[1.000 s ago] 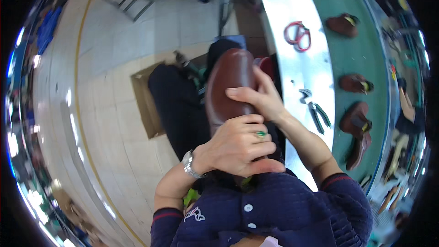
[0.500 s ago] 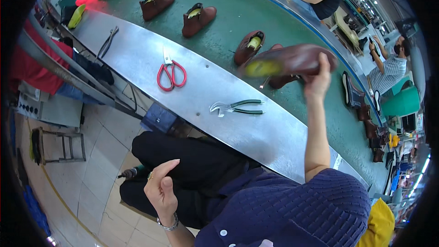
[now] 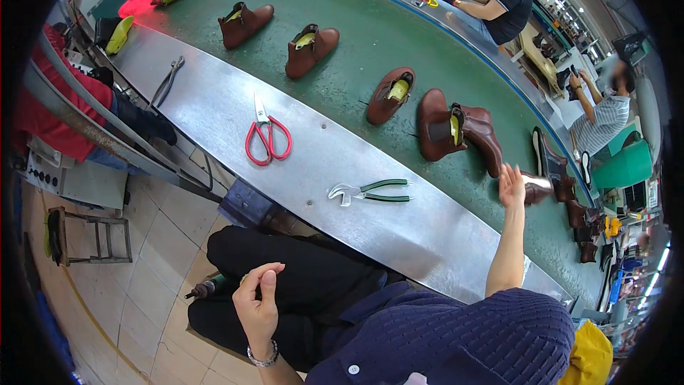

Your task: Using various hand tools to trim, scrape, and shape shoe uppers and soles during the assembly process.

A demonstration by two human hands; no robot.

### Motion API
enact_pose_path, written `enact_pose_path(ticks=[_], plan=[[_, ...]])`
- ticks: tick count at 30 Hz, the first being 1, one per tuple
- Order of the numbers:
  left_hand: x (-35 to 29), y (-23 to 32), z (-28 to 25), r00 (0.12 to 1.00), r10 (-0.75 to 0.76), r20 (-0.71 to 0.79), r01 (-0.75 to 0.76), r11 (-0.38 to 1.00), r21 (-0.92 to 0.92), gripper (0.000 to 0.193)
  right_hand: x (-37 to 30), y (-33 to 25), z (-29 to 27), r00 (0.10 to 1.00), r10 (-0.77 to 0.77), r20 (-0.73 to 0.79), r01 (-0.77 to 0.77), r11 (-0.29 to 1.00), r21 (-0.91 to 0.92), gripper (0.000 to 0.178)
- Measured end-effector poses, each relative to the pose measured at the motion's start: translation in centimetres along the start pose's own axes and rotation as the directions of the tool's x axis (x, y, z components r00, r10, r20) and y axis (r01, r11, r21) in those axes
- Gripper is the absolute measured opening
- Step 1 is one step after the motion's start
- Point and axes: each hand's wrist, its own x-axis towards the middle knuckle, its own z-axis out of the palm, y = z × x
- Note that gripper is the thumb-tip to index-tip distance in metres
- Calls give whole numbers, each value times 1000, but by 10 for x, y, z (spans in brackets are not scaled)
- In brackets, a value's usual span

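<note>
My right hand (image 3: 511,187) reaches over the green belt (image 3: 349,50) with fingers apart and nothing in it. Just left of it stand a brown ankle boot (image 3: 481,135) and, against that, another brown boot (image 3: 432,126) showing a yellow-green lining. Right beside the fingers is a shiny brown shoe (image 3: 537,189); whether they touch it I cannot tell. Above my lap hangs my left hand (image 3: 256,308), empty, index finger and thumb loosely apart. On the metal ledge (image 3: 342,153) lie green-handled pliers (image 3: 370,191) and red-handled scissors (image 3: 267,132).
More brown boots (image 3: 246,25) stand farther left along the belt. Dark pincers (image 3: 168,82) lie at the ledge's left end. A person in red (image 3: 68,103) sits at left behind a metal rail. Across the belt are two people (image 3: 509,11) and a green bucket (image 3: 625,160).
The brown boot has left my right hand and rests on the belt beside the other. That hand has opened and moved lower and slightly right. My left hand barely shifted.
</note>
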Motion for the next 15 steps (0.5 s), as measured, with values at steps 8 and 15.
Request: enact_pose_path(ticks=[8,15], plan=[[-6,12,0,997,7,72,-10,999,32,16,-99,66,174,753,-367,546,637,198,-745,40],[-42,-4,-18,998,9,-63,-6,999,49,15,-111,27,262,432,-490,757,853,-50,-519,27]])
